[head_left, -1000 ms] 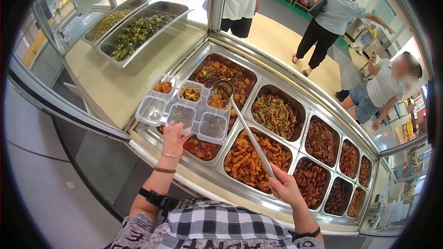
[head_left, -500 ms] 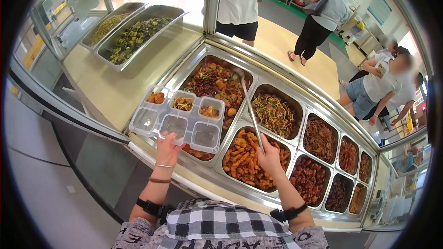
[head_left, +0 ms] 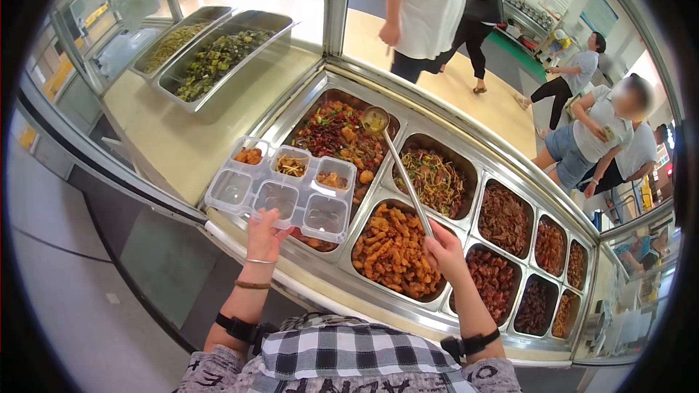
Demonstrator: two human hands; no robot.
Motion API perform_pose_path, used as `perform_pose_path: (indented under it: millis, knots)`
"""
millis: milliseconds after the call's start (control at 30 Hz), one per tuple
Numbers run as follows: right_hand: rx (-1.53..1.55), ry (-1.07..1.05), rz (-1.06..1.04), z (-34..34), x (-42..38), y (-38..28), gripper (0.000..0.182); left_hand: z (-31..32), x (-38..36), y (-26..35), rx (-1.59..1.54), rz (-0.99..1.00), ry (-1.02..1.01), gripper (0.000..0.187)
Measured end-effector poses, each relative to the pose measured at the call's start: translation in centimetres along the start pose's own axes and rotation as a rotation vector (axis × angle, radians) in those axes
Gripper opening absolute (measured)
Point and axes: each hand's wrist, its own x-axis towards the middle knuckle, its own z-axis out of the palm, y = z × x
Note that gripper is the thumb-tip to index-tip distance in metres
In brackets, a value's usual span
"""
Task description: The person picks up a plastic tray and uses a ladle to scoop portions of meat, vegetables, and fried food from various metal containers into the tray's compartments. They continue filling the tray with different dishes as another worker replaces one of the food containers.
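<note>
My left hand [head_left: 265, 239] grips the near edge of a clear plastic compartment box [head_left: 325, 214], held over the left end of the counter. Food portions sit in its three far compartments; the three near ones look bare. In my right hand [head_left: 445, 250] is the handle of a long metal ladle [head_left: 405, 175]. Its bowl points away from me, over the far right corner of a large pan of red chili dish [head_left: 328, 127]. Below the handle lie a pan of fried golden strips [head_left: 393, 247] and a pan of shredded stir-fry [head_left: 435, 182].
More steel pans with dark meat dishes [head_left: 504, 218] run along to the right. Two deep trays, one of chopped greens [head_left: 218, 62], stand on the ledge at back left. Window frames [head_left: 335, 7] border the counter. Several people are beyond it, one in a white T-shirt [head_left: 429, 7] close by.
My right hand has moved right and slightly down with the ladle, whose bowl now shows its hollow side. The box stays nearly still. People beyond the counter have shifted.
</note>
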Motion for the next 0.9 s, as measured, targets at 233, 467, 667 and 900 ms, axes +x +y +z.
perform_pose_path:
  millis: [233, 467, 667, 900]
  knots:
    - [-0.070, -0.139, 0.069, -1.7, -7.7, -1.6, 0.045, 1.4, 1.4, -0.2, 0.019, 0.020, 0.010, 0.017]
    - [-0.302, -0.107, -0.041, -2.3, -8.7, 1.2, 0.046, 1.9, 1.1, -0.1, 0.034, 0.022, -0.032, 0.016]
    - [-0.579, 0.080, -0.339, 0.1, -7.4, 2.1, 0.047, 1.2, -0.3, 0.2, 0.031, 0.006, -0.077, 0.015]
    - [-0.274, 0.212, -0.225, 2.0, -1.6, 8.3, 0.046, -3.6, -4.3, -0.4, 0.022, -0.045, -0.087, 0.028]
